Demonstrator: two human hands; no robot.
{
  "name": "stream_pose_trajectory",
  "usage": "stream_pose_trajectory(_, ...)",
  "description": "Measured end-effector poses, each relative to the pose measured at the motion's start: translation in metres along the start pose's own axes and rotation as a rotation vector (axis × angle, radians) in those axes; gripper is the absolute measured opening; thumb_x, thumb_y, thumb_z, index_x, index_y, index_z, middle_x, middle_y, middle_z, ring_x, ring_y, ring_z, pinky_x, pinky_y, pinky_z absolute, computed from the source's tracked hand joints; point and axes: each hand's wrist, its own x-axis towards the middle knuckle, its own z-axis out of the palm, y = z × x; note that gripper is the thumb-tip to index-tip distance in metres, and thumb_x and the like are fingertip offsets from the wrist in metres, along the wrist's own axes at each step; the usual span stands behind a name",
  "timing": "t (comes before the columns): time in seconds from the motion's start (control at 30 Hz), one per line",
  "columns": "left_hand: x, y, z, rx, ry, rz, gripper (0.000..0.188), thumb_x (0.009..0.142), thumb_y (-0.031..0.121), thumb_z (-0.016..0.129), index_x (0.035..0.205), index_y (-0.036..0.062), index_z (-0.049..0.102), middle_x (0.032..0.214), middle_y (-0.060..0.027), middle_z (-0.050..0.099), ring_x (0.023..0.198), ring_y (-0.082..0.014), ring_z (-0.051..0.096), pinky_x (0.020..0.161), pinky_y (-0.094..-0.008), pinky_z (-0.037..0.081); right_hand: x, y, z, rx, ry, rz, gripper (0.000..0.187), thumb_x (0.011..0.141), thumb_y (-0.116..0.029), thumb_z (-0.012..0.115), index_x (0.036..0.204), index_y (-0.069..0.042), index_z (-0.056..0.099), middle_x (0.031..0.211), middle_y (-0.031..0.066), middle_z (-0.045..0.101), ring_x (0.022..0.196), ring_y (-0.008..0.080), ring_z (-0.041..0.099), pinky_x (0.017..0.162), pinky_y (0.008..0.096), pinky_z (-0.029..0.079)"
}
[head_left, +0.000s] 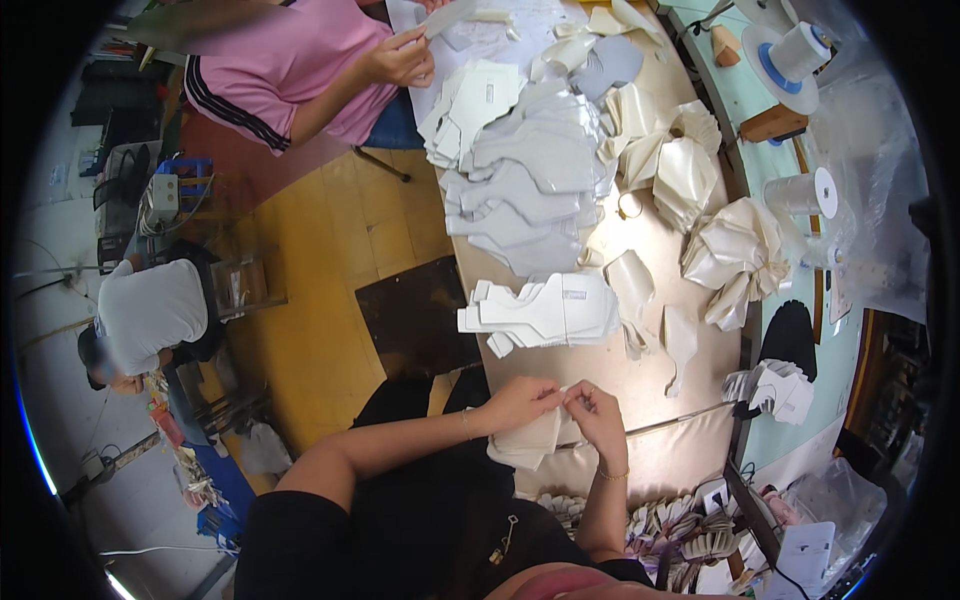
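Beyond the piece (528, 442) in the hands (522, 402), the surface (700, 372) carries a stack (545, 312), overlapping pieces (530, 195) behind that stack, and bundles (728, 255) right of both, with thread spools (798, 193) farther right

From my position, the left hand (522, 405) and right hand (597, 412) cover the upper edge of the cream piece (525, 442); the fingertip contact is concealed and the layer count cannot be determined. The right forearm (604, 510) screens part of the heap of small pieces (690, 530), whose individual outlines are too small to separate. The label (575, 295) on the white stack (535, 318) is illegible. The pink-shirted co-worker (320, 70) is truncated at the upper limit of view, head blurred. The white-shirted person's (155, 310) face is blurred.
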Motion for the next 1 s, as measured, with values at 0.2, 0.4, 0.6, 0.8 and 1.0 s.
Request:
stream_pose_trajectory(0.2, -0.007, -0.007, -0.005, 0.119, 0.052, 0.160, 0.028, 0.094, 0.025, 0.056, 0.084, -0.0014, 0.059, 0.065, -0.0188, 0.056, 0.053, -0.0272, 0.051, 0.056, -0.0387, 0.043, 0.000, 0.007, 0.001, 0.052, -0.122, 0.036, 0.008, 0.086, -0.010, 0.064, 0.084, -0.002, 0.064, 0.064, -0.0031, 0.056, 0.060, 0.0030, 0.046, 0.054, 0.0204, 0.038)
stream_pose_trajectory(0.4, -0.004, -0.015, 0.000, 0.008, 0.077, -0.028, 0.026, 0.097, 0.022, 0.053, 0.097, -0.0027, 0.062, 0.070, -0.0116, 0.060, 0.064, -0.0119, 0.051, 0.061, -0.0327, 0.045, 0.005, 0.017, 0.017, 0.067, 0.055, -0.068, 0.007, 0.080, -0.008, 0.062, 0.082, -0.002, 0.062, 0.065, -0.0004, 0.056, 0.059, 0.0052, 0.047, 0.055, 0.0227, 0.039)
stream_pose_trajectory(0.6, -0.002, -0.009, 0.004, 0.014, 0.106, -0.025, 0.026, 0.098, 0.022, 0.054, 0.101, -0.0023, 0.061, 0.073, -0.0130, 0.061, 0.066, -0.0128, 0.051, 0.065, -0.0308, 0.046, 0.004, 0.016, 0.027, -0.036, 0.306, -0.122, 0.022, 0.083, -0.019, 0.070, 0.078, 0.000, 0.059, 0.062, 0.0033, 0.058, 0.056, 0.0087, 0.048, 0.052, 0.0256, 0.040)
stream_pose_trajectory(0.8, -0.006, 0.002, -0.004, 0.087, 0.029, -0.030, 0.026, 0.097, 0.022, 0.056, 0.102, -0.0015, 0.064, 0.078, -0.0120, 0.067, 0.066, -0.0123, 0.053, 0.064, -0.0301, 0.046, 0.004, 0.024, 0.025, 0.330, 0.156, 0.007, 0.026, 0.090, -0.021, 0.068, 0.079, 0.000, 0.060, 0.066, 0.0032, 0.062, 0.056, 0.0084, 0.057, 0.053, 0.0228, 0.044)
stream_pose_trajectory(1.0, -0.007, -0.005, -0.005, -0.105, 0.138, -0.116, 0.028, 0.096, 0.022, 0.057, 0.105, -0.0034, 0.065, 0.078, -0.0023, 0.065, 0.071, -0.0062, 0.053, 0.065, -0.0249, 0.045, 0.002, 0.034, 0.017, 0.251, 0.155, -0.102, 0.018, 0.092, -0.011, 0.064, 0.079, -0.001, 0.057, 0.076, 0.0037, 0.064, 0.071, 0.0109, 0.068, 0.054, 0.0209, 0.047)
